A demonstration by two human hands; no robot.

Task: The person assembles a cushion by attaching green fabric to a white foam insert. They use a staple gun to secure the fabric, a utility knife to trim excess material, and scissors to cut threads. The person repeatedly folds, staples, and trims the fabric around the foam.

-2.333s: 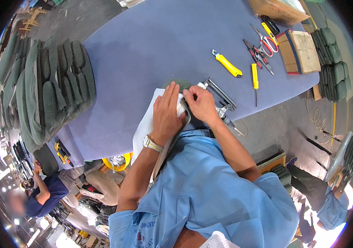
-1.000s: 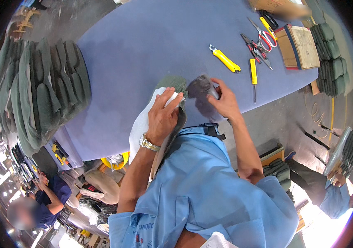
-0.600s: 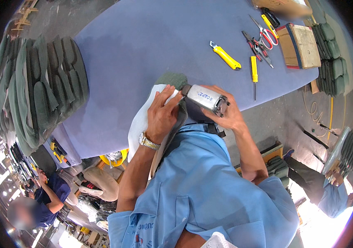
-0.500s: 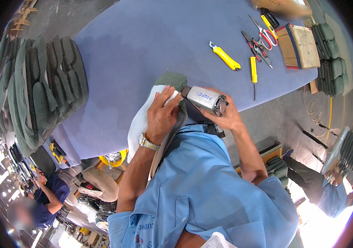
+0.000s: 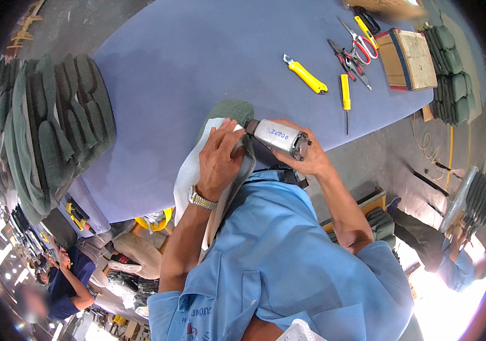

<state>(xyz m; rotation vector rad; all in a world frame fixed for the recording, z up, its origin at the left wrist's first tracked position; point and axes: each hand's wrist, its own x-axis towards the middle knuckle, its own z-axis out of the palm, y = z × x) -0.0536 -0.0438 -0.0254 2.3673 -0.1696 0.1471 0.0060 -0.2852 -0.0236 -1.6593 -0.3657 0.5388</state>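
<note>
A curved dark-green padded piece (image 5: 232,109) with a white cloth (image 5: 189,170) over it lies at the near edge of the table, against my front. My left hand (image 5: 218,162) presses over the cloth, its fingers close together and gripping it near the green end. My right hand (image 5: 311,156) is wrapped round a silver staple gun (image 5: 275,135). The gun's dark nose meets the edge of the pad beside my left fingertips. Whether a staple is in place there is hidden.
A blue-topped table (image 5: 197,57) carries a yellow cutter (image 5: 308,78), a yellow screwdriver (image 5: 345,94), pliers (image 5: 348,62), red-handled scissors (image 5: 362,48) and a box (image 5: 408,59). Stacked green pads (image 5: 49,125) stand on the left. Co-workers are at lower left and right.
The view has shifted slightly. Both hands keep their hold, with the gun's nose still at the pad's edge. At lower left, the co-worker's arms have moved.
</note>
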